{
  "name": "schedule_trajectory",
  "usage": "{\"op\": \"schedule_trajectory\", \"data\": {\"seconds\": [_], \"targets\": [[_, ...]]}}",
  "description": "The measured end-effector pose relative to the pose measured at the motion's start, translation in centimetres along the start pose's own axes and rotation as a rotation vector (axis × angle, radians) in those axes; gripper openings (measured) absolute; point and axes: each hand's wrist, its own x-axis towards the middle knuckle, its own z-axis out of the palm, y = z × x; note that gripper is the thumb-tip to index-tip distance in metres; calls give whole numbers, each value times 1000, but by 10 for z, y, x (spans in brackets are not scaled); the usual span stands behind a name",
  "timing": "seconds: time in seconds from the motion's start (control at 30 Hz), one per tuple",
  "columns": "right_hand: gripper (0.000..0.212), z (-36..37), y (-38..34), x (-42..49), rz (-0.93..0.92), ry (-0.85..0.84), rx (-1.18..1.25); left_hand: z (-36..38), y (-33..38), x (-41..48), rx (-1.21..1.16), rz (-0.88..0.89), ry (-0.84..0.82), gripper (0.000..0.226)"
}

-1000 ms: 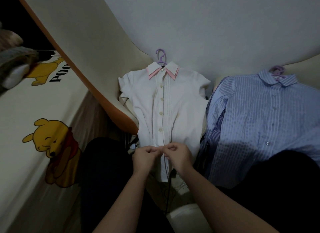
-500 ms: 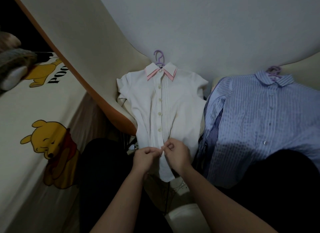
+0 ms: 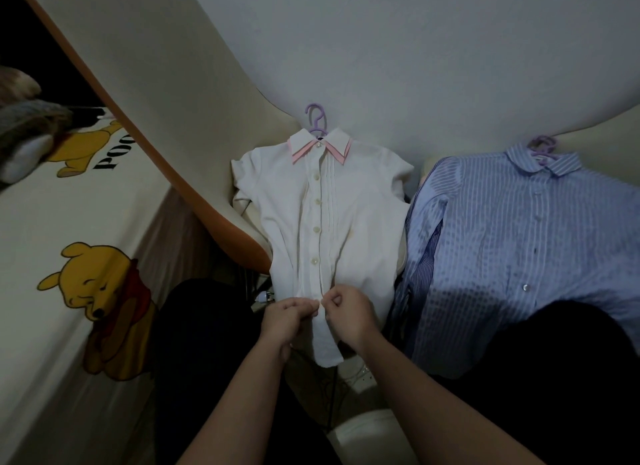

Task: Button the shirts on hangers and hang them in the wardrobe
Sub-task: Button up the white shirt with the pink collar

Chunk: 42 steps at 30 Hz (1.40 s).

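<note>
A small white shirt (image 3: 349, 222) with a pink-edged collar hangs on a purple hanger (image 3: 316, 118) against the wall, its upper buttons fastened. My left hand (image 3: 287, 317) and my right hand (image 3: 349, 314) meet at the lower placket, each pinching the fabric edge near the lowest button. A blue striped shirt (image 3: 512, 236) hangs to the right on another purple hanger (image 3: 542, 146); its front looks closed.
A cream panel with an orange edge (image 3: 194, 187) slants down to the left of the white shirt. A bed sheet with a yellow bear print (image 3: 100, 291) fills the left side. Dark trousers (image 3: 207, 343) and a white object (image 3: 367, 437) lie below.
Both hands stay at the white shirt's lower placket, with the fingers shifting slightly. The view has moved a little.
</note>
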Motion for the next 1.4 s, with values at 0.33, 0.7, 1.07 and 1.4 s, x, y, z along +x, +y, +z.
{"op": "schedule_trajectory", "data": {"seconds": [0.33, 0.7, 1.07, 1.4], "targets": [[21, 2, 6, 8, 296, -154, 273, 2, 0, -1, 71, 37, -66, 16], [19, 4, 19, 9, 336, -219, 334, 1, -4, 0, 103, -40, -61, 10], [17, -28, -37, 62, -78, 213, 140, 28, 46, 26, 691, 721, 327, 9], [31, -83, -119, 221, -404, 331, -125, 71, 154, 153, 1157, 730, 232, 59]]}}
